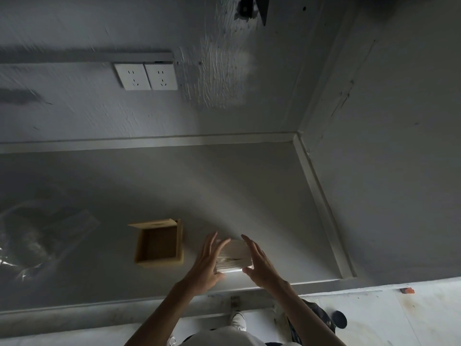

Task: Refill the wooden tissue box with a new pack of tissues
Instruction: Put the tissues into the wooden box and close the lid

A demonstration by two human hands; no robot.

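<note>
We note L hand [208, 264] & R hand [259, 262] flat on tissue stack [234, 257], fingers splayed; box [159, 243] lies open just beside, on worktop [249, 191].

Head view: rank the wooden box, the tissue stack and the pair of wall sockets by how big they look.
1. Wall sockets and wooden box: look about alike, and the sockets sit farther off, so unranked.
2. Tissue stack: smallest, partly hidden by both hands.
</note>
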